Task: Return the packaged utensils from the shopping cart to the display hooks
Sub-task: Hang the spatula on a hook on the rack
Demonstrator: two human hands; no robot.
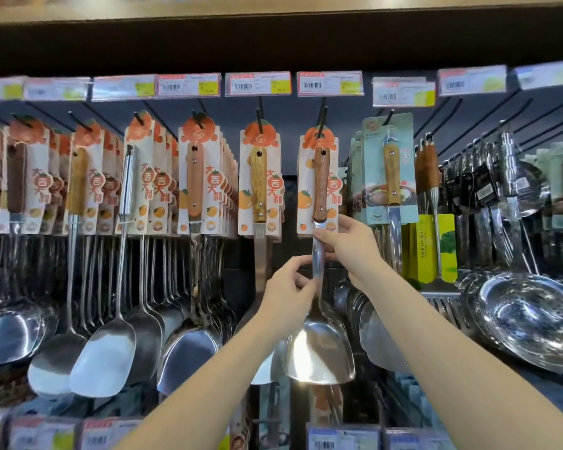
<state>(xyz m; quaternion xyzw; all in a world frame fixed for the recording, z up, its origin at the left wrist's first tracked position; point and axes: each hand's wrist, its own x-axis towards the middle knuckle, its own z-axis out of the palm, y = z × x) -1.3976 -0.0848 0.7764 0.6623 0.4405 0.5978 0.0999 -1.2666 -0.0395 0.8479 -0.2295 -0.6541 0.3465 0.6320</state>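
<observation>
A packaged steel spatula (319, 349) with a brown wooden handle and an orange-printed card hangs at a black display hook (322, 120), right of the middle. My right hand (345, 243) pinches its metal shaft just below the wooden handle. My left hand (288, 295) grips the shaft lower down, above the wide blade. The card's top sits around the hook's tip. The shopping cart is out of view.
Rows of similar carded spatulas and ladles (194, 196) hang on hooks to the left. A teal-carded utensil (389, 170), steel strainers (530, 316) and dark tools hang to the right. Price tags (257, 83) line the rail above; a lower shelf edge (342, 436) runs below.
</observation>
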